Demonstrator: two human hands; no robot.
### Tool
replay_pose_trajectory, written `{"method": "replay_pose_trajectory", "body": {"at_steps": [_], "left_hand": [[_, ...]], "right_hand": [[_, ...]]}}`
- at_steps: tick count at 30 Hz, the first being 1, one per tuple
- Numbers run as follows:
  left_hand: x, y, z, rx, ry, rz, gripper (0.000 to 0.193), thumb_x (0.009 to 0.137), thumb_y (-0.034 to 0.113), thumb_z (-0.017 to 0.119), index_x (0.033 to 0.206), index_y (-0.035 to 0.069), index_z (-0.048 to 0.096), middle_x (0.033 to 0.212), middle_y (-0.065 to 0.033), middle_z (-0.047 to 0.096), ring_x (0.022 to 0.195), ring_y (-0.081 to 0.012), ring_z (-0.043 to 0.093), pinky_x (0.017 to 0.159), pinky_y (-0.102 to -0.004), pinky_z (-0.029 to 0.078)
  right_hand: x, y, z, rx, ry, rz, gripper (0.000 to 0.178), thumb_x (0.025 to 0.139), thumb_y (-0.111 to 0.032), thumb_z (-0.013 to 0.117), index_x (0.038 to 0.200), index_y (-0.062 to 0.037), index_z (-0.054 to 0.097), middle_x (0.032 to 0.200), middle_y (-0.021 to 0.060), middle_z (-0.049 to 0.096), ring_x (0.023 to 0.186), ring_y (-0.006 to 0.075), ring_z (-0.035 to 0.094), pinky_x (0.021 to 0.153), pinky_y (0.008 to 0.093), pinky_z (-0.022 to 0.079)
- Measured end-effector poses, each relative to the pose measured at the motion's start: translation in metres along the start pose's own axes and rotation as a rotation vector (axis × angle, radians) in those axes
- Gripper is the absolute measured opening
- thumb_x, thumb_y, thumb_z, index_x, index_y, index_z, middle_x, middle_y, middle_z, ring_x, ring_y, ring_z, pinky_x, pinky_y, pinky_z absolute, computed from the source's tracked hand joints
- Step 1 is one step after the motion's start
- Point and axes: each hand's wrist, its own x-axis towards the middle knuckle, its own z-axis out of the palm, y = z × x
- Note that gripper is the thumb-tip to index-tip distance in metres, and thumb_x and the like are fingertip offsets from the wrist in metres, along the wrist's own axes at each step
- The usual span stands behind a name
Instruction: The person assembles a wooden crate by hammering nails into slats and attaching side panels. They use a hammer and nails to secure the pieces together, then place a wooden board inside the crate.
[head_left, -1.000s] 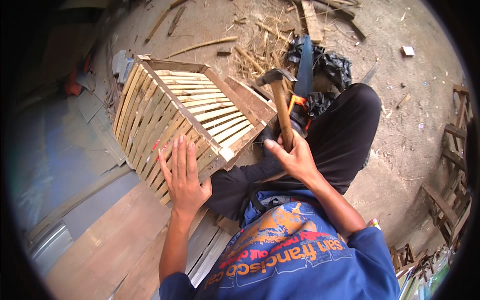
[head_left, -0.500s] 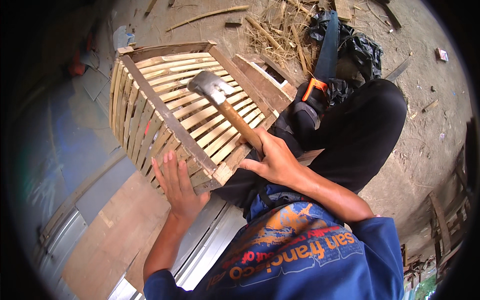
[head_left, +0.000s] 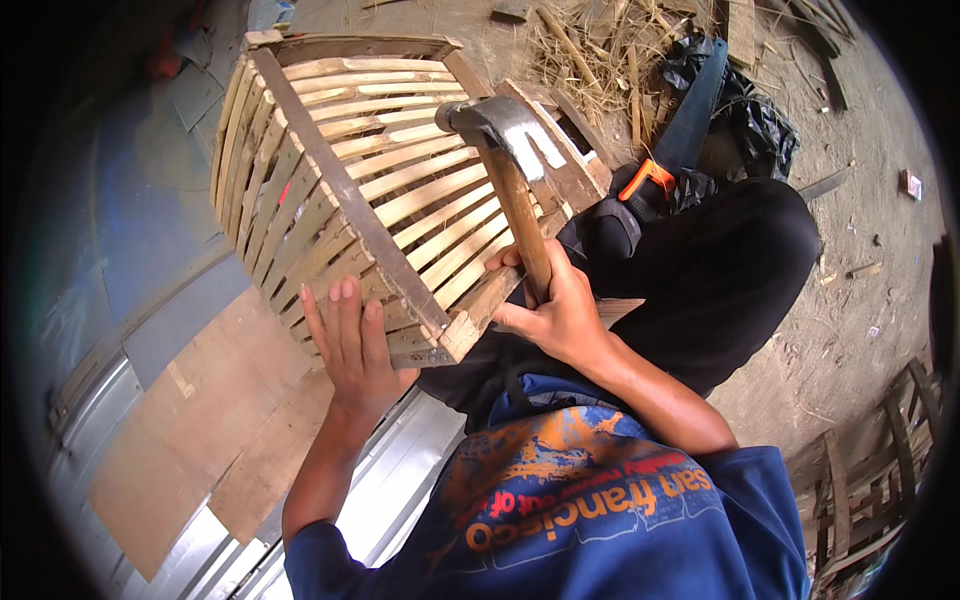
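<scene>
A slatted wooden crate (head_left: 338, 185), with pale strips nailed to darker frame bars, rests tilted by my lap. My left hand (head_left: 352, 345) lies with fingers stretched flat against its slatted side near the close corner; its thumb is partly hidden by the crate. My right hand (head_left: 562, 308) is closed round the wooden handle of a claw hammer (head_left: 516, 205), with some fingers also touching the crate's near edge bar. The hammer's metal head is raised over the slats, its claw pointing right.
A handsaw (head_left: 697, 110) with an orange handle lies beyond my knee by a black plastic bag (head_left: 762, 140). Wood shavings (head_left: 590, 50) are heaped at the back. Plywood (head_left: 190, 430) and metal sheets lie at left; scrap wood (head_left: 840, 490) stands at lower right.
My right hand has turned the hammer more upright, swinging its head to the right and its claw rightward. The view has shifted a little. My left hand stays on the crate's side.
</scene>
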Motion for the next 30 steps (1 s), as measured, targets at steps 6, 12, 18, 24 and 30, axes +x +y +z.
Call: {"method": "replay_pose_trajectory", "body": {"at_steps": [6, 12, 18, 24, 30], "left_hand": [[0.005, 0.005, 0.0, -0.005, 0.035, -0.047, 0.091, 0.074, 0.02, 0.083, 0.149, 0.001, 0.035, 0.153, -0.0261, 0.042, 0.143, -0.0427, 0.041, 0.115, -0.0721, 0.028], [0.015, 0.007, -0.002, -0.045, 0.107, -0.085, 0.106, 0.059, 0.006, 0.085, 0.154, 0.011, 0.038, 0.158, -0.0144, 0.043, 0.145, -0.0331, 0.042, 0.121, -0.0585, 0.028], [0.019, 0.008, 0.001, -0.076, 0.166, -0.126, 0.112, 0.057, 0.009, 0.09, 0.156, 0.019, 0.039, 0.159, -0.0033, 0.045, 0.145, -0.024, 0.043, 0.123, -0.0505, 0.031], [0.004, 0.007, 0.007, -0.158, 0.265, -0.098, 0.092, 0.071, 0.029, 0.087, 0.152, 0.016, 0.047, 0.155, -0.007, 0.05, 0.145, -0.0277, 0.044, 0.121, -0.0525, 0.031], [-0.041, 0.001, 0.005, -0.253, 0.328, -0.236, 0.074, 0.089, 0.054, 0.069, 0.15, 0.016, 0.052, 0.154, -0.0079, 0.05, 0.145, -0.0321, 0.042, 0.122, -0.0523, 0.026]], "right_hand": [[0.002, 0.031, -0.004, -0.145, 0.128, -0.133, 0.072, 0.069, -0.017, 0.094, 0.126, -0.0017, 0.053, 0.089, 0.0035, 0.059, 0.069, 0.0117, 0.049, 0.061, 0.0289, 0.044], [0.016, 0.065, -0.028, -0.144, 0.502, -0.098, 0.051, 0.097, -0.045, 0.067, 0.114, 0.0016, 0.057, 0.084, 0.0116, 0.06, 0.078, 0.0223, 0.061, 0.072, 0.0389, 0.05], [0.019, 0.09, -0.076, -0.1, 0.708, 0.11, 0.046, 0.101, -0.046, 0.062, 0.101, 0.0007, 0.058, 0.064, 0.0047, 0.057, 0.05, 0.0141, 0.056, 0.044, 0.0313, 0.044], [-0.023, 0.112, -0.077, -0.41, 0.741, -0.117, 0.04, 0.093, -0.036, 0.076, 0.101, 0.0001, 0.061, 0.079, 0.0055, 0.066, 0.07, 0.0132, 0.06, 0.065, 0.0324, 0.05], [-0.051, 0.12, -0.043, -0.355, 0.618, -0.348, 0.047, 0.084, -0.027, 0.087, 0.108, -0.0005, 0.058, 0.095, 0.0086, 0.071, 0.087, 0.0165, 0.069, 0.08, 0.0313, 0.055]]}}
